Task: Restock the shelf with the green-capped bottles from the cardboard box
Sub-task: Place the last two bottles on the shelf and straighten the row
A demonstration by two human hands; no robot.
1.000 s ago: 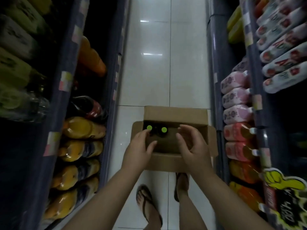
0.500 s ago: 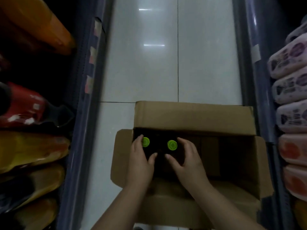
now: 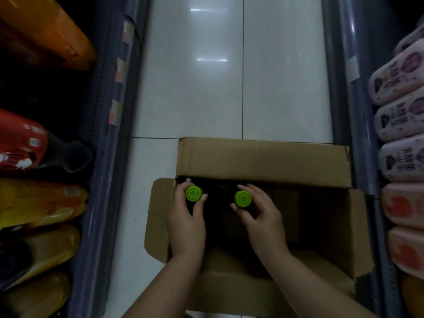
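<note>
Both grips are closing on bottles inside the cardboard box [image 3: 263, 157]: the left hand [image 3: 187, 222] curls its fingers round the neck of the left green-capped bottle [image 3: 194, 193], and the right hand [image 3: 263, 222] wraps the right green-capped bottle [image 3: 242, 199] the same way, both bottles upright in the box's far-left corner. Each hold sits high, near the cap, so a full bottle could slip or swing on the lift and knock the box's far flap or its neighbour. The dark bodies are hidden, so how firm the grasp is cannot be told. Half a second ago the fingers were only nearing the caps; now they enclose them, and the camera has dropped closer to the box.
</note>
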